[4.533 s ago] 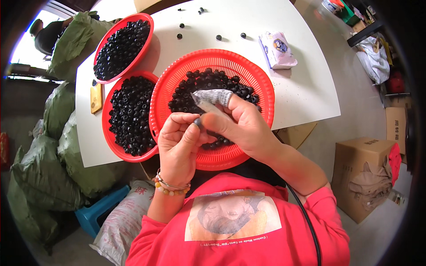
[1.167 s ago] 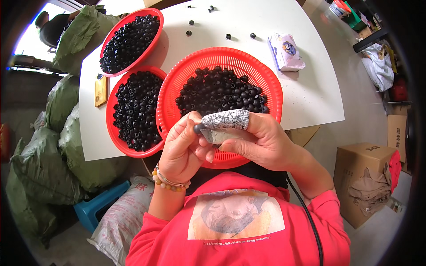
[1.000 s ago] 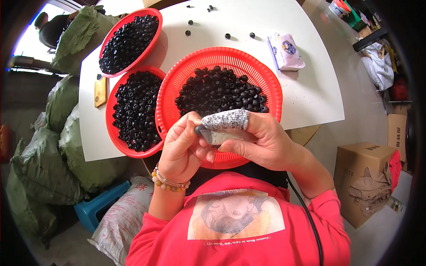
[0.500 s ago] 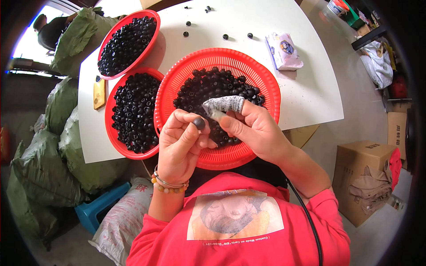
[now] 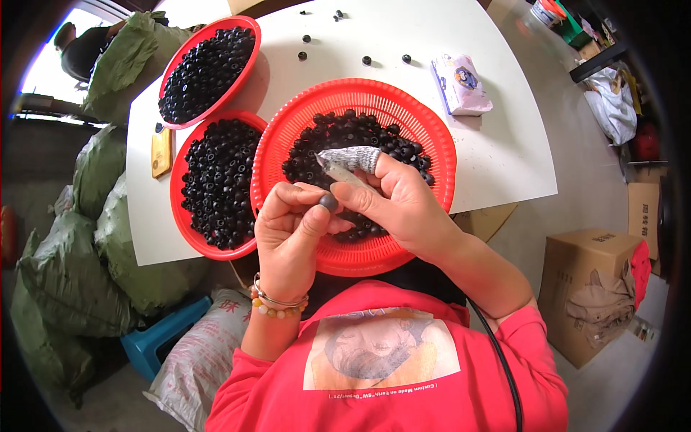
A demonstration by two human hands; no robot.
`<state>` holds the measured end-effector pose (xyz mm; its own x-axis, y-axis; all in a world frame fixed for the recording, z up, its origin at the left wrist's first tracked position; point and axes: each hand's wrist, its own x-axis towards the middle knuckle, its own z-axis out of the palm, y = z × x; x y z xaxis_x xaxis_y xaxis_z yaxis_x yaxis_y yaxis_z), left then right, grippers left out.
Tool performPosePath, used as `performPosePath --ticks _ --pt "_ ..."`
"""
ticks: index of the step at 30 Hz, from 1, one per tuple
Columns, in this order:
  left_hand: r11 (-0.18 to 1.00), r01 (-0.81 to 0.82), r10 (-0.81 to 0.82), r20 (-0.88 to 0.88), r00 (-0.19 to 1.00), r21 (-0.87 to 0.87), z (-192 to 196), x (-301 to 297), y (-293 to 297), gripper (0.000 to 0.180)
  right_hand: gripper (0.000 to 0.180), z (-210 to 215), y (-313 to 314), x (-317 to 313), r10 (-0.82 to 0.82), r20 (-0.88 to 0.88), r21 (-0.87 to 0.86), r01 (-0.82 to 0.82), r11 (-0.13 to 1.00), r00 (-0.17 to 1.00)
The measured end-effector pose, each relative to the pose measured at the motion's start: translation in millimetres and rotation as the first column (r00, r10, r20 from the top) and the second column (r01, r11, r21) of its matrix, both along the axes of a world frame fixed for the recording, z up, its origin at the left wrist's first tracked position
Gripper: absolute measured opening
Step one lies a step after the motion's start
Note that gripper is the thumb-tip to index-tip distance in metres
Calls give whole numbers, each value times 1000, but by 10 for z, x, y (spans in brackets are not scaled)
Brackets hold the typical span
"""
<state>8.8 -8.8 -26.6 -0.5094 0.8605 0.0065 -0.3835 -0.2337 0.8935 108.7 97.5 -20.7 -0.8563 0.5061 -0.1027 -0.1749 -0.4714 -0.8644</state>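
Observation:
Between the thumb and fingertips of my left hand (image 5: pixel 291 223) is a small round black plastic part (image 5: pixel 328 202), its smooth domed side showing. My right hand (image 5: pixel 410 205), a grey knitted sleeve (image 5: pixel 353 158) over its index finger, is closed on a slim pale tool (image 5: pixel 340 173) with a dark tip. The tool's exact kind is not clear. Both hands meet above a large red plastic basket (image 5: pixel 445 144) with slotted sides. Many like black parts (image 5: pixel 353 132) lie in it, partly hidden by my hands.
Two red baskets (image 5: pixel 183 227) (image 5: pixel 252 54) heaped with black parts stand at the left. Several loose parts (image 5: pixel 366 60) and a tissue pack (image 5: pixel 464 85) lie on the white table (image 5: pixel 511 158). Green sacks (image 5: pixel 72 270), a blue stool (image 5: pixel 147 349) and a cardboard box (image 5: pixel 576 288) flank me.
My right hand has shifted left and slightly down, bringing the tool closer to the black part. The left hand has moved slightly right and still pinches the part.

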Motion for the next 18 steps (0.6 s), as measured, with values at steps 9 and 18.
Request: performPosePath --ticks 9,18 --pt "973 -220 221 -6 975 77 -37 -404 -188 8 32 -100 69 147 -32 101 179 13 984 994" --pt "978 -205 201 -89 975 -39 36 -350 -256 17 29 71 -116 33 70 52 224 -80 971 996"
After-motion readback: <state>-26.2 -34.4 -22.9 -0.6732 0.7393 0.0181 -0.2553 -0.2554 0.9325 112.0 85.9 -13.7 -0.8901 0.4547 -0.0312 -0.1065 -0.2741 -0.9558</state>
